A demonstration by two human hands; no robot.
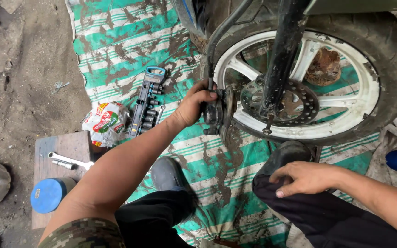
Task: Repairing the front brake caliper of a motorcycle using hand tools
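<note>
while the left hand [194, 106] grips the brake caliper [219, 112] beside the brake disc [299, 103] — judged unseated, refitting outstanding — the right hand [302, 178] rests loosely curled on the knee [276, 183].

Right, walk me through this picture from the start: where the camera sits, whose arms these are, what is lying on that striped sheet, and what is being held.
The one picture comes from a camera worn on the person's head, looking down, so both bare arms are the wearer's own. The left hand grips a dark metal brake caliper beside the drilled steel brake disc of a white-spoked motorcycle wheel. The right hand holds nothing; it rests on the person's dark-trousered knee. Underneath lies a muddy green-and-white striped sheet. On it sit a black socket set on a blue-handled rail and a crumpled white, red and green plastic bag. To the left, a low wooden board carries a silver spanner and a blue-topped round container.
</note>
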